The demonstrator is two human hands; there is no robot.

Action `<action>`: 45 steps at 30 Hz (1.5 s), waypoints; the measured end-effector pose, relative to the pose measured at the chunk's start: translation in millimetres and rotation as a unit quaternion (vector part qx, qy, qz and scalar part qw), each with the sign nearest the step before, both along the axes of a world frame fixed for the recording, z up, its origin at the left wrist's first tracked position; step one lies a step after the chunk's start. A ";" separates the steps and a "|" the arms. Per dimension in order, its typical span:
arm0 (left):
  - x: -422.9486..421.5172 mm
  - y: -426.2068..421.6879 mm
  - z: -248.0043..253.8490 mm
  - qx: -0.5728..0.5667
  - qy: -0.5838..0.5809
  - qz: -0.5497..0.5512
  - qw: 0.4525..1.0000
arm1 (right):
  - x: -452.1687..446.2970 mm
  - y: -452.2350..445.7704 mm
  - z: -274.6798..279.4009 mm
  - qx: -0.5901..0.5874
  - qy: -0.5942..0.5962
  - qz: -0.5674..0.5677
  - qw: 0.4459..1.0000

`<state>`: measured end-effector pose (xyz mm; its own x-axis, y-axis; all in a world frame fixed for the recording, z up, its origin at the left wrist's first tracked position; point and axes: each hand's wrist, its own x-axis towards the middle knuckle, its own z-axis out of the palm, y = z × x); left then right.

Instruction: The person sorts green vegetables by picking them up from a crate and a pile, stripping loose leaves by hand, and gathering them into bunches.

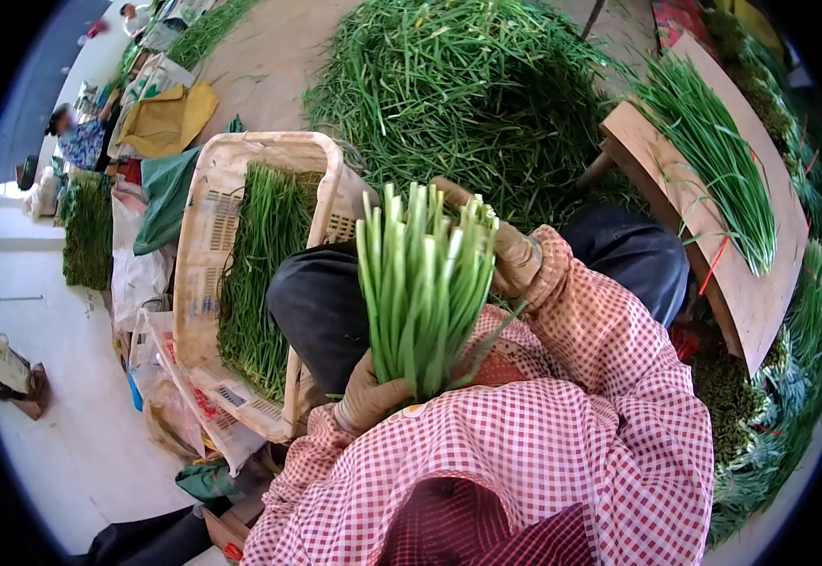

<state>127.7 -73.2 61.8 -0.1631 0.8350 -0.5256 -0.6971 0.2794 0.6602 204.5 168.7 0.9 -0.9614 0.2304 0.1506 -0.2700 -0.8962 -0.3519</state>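
Note:
An upright bunch of garlic chives (425,283), pale cut ends on top, is in front of my chest. My gloved left hand (370,391) is closed round its lower part. My gloved right hand (514,255) curls round the far right side near the cut ends, its fingers partly hidden behind the stems. To the left stands a cream plastic crate (321,156) with a layer of chives (265,274) in it. On the right, a loose sheaf of chives (713,156) lies on a curved wooden board (661,170).
A big heap of loose green leaves (448,85) lies on the floor ahead. Tied bundles (750,481) are stacked along the right. Plastic bags (147,255) and a green cloth (161,200) lie left of the crate. Another person (85,137) is at the far left.

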 end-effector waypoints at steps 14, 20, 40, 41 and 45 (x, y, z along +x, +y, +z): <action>-42.3 46.7 26.1 0.067 0.208 -0.310 0.925 | 22.0 4.6 72.0 0.157 -0.185 -0.108 0.964; -8.9 71.2 0.9 0.091 0.129 -0.118 0.980 | 27.1 4.8 50.0 0.226 -0.206 -0.125 0.944; -88.9 72.2 76.7 0.120 0.460 -0.201 0.857 | 51.7 84.0 130.5 0.235 -0.041 -0.282 0.929; -100.1 61.8 85.9 0.143 0.450 -0.104 0.875 | 54.9 102.2 134.2 0.196 0.022 -0.300 0.933; -115.4 44.2 91.4 0.009 0.724 0.113 0.680 | 40.6 170.1 86.7 0.460 -0.272 -0.424 0.731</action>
